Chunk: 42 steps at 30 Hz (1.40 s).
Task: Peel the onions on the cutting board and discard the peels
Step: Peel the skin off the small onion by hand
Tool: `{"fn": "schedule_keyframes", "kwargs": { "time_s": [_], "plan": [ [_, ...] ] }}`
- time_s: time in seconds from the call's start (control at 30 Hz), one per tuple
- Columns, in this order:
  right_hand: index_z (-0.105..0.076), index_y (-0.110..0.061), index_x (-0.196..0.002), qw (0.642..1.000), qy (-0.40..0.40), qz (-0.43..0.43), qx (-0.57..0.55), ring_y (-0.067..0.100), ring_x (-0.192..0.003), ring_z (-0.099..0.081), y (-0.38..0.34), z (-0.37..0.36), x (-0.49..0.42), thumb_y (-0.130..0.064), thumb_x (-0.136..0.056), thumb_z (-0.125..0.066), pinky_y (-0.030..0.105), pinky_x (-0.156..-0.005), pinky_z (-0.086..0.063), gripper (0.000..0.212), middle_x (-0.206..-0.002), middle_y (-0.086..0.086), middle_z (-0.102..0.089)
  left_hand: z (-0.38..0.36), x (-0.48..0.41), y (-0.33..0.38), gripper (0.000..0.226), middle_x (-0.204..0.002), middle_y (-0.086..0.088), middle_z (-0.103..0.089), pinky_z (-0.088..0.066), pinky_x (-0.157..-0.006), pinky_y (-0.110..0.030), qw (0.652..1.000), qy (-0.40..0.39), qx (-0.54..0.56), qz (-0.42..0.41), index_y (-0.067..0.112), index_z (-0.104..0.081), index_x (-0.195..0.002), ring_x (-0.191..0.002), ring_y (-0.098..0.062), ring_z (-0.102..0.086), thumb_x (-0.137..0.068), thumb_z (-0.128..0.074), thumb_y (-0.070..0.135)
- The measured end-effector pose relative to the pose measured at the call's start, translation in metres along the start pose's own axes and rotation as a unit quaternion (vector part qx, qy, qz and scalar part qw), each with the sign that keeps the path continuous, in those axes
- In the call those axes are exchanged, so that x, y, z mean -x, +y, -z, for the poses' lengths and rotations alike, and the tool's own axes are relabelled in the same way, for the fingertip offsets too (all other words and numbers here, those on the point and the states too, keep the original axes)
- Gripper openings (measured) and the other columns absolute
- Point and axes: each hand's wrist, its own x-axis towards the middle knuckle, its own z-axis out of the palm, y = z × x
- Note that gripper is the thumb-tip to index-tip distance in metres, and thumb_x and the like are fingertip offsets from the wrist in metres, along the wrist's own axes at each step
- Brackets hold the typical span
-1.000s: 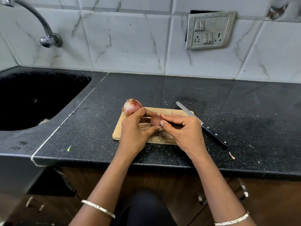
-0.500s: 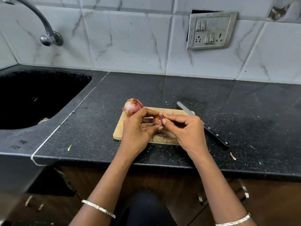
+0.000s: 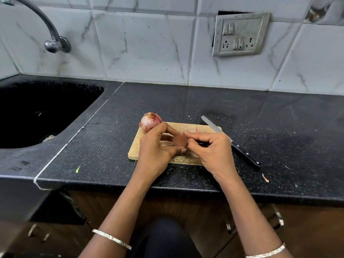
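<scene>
A small wooden cutting board (image 3: pixel 202 128) lies on the black counter. My left hand (image 3: pixel 155 146) grips a small brownish onion (image 3: pixel 179 140) just above the board, fingers curled round it. My right hand (image 3: pixel 208 148) pinches at the onion's right side with thumb and fingertips. A second, larger onion (image 3: pixel 149 121) with pink papery skin sits at the board's far left corner, untouched. Bits of peel lie on the board under my hands, mostly hidden.
A black-handled knife (image 3: pixel 230 139) lies diagonally off the board's right edge. A black sink (image 3: pixel 37 112) with a tap (image 3: pixel 50 40) is at the left. A peel scrap (image 3: pixel 265 177) lies near the counter's front edge. A switch panel (image 3: pixel 240 34) is on the tiled wall.
My right hand's fingers have shifted slightly along the small onion, which has turned a little between my hands. The larger onion and the knife have not moved.
</scene>
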Motion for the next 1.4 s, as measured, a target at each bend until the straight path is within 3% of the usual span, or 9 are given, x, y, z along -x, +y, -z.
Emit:
{"fn": "schedule_keyframes", "kwargs": {
  "time_s": [0.17, 0.3, 0.57, 0.8, 1.03, 1.13, 1.3, 1.4],
  "plan": [
    [-0.081, -0.015, -0.095, 0.999, 0.038, -0.001, -0.001, 0.006, -0.087, -0.074, -0.0008, 0.0005, -0.0003, 0.002, -0.083, -0.073, 0.028, -0.083, -0.060, 0.022, -0.088, -0.008, -0.078, -0.0013, -0.0007, 0.0028, 0.047, -0.098, 0.011, -0.072, -0.055, -0.082, -0.017, 1.000, -0.001, 0.005, -0.016, 0.022, -0.067, -0.099, -0.088, -0.002, -0.069, -0.064, -0.094, 0.007],
    [-0.081, -0.013, -0.097, 0.999, 0.011, -0.014, -0.050, 0.011, -0.086, -0.076, -0.0023, 0.0007, 0.0012, -0.006, -0.083, -0.081, 0.025, -0.079, -0.059, 0.016, -0.090, -0.005, -0.079, -0.0013, -0.0017, 0.0001, 0.052, -0.108, 0.007, -0.071, -0.054, -0.085, -0.015, 0.998, 0.005, -0.036, -0.042, 0.020, -0.072, -0.113, -0.093, -0.002, -0.068, -0.067, -0.092, 0.005],
    [-0.081, -0.012, -0.099, 1.000, -0.003, 0.005, -0.012, 0.007, -0.097, -0.074, 0.0036, 0.0005, 0.0004, -0.009, -0.084, -0.080, 0.029, -0.094, -0.057, 0.015, -0.095, -0.004, -0.079, 0.0004, -0.0023, -0.0017, 0.045, -0.103, 0.002, -0.071, -0.054, -0.087, -0.020, 0.996, 0.021, -0.065, -0.051, 0.016, -0.076, -0.103, -0.092, -0.007, -0.068, -0.062, -0.095, 0.010],
    [-0.081, -0.014, -0.097, 0.999, 0.013, 0.026, 0.038, 0.001, -0.095, -0.073, 0.0003, -0.0005, 0.0015, -0.005, -0.083, -0.078, 0.024, -0.092, -0.056, 0.017, -0.094, -0.004, -0.079, -0.0001, -0.0017, 0.0001, 0.045, -0.101, 0.005, -0.071, -0.057, -0.086, -0.031, 0.997, 0.014, -0.067, -0.039, 0.016, -0.076, -0.102, -0.093, -0.012, -0.069, -0.062, -0.096, 0.013],
    [-0.081, -0.013, -0.098, 0.999, 0.025, 0.037, 0.027, 0.002, -0.086, -0.074, -0.0018, -0.0002, 0.0013, -0.006, -0.085, -0.079, 0.022, -0.081, -0.059, 0.015, -0.090, -0.008, -0.078, -0.0008, 0.0000, 0.0041, 0.041, -0.094, 0.010, -0.075, -0.055, -0.082, -0.015, 0.999, 0.018, -0.038, -0.011, 0.016, -0.075, -0.100, -0.091, -0.001, -0.070, -0.065, -0.095, 0.013],
    [-0.081, -0.010, -0.099, 0.999, 0.014, 0.033, 0.003, 0.004, -0.088, -0.074, -0.0013, 0.0001, 0.0013, -0.007, -0.084, -0.080, 0.018, -0.082, -0.057, 0.015, -0.092, -0.005, -0.079, -0.0009, -0.0001, 0.0043, 0.040, -0.092, 0.011, -0.075, -0.051, -0.079, -0.009, 0.999, 0.024, -0.034, -0.011, 0.013, -0.075, -0.099, -0.089, 0.001, -0.070, -0.064, -0.095, 0.010],
    [-0.082, -0.016, -0.095, 1.000, 0.002, 0.024, 0.010, 0.006, -0.095, -0.074, 0.0011, 0.0006, 0.0010, -0.009, -0.084, -0.080, 0.031, -0.091, -0.058, 0.013, -0.090, -0.007, -0.079, -0.0002, 0.0001, 0.0026, 0.040, -0.091, 0.011, -0.075, -0.055, -0.079, -0.014, 0.999, 0.018, -0.041, -0.007, 0.015, -0.074, -0.097, -0.089, 0.000, -0.070, -0.064, -0.095, 0.011],
    [-0.082, -0.017, -0.093, 0.999, 0.008, 0.035, 0.029, 0.004, -0.094, -0.073, -0.0004, -0.0007, 0.0019, -0.007, -0.083, -0.080, 0.030, -0.090, -0.058, 0.014, -0.088, -0.009, -0.078, 0.0000, 0.0003, 0.0039, 0.038, -0.091, 0.009, -0.074, -0.055, -0.073, -0.012, 0.999, 0.009, -0.036, -0.002, 0.013, -0.073, -0.095, -0.088, 0.001, -0.069, -0.064, -0.095, 0.006]
  ]
}}
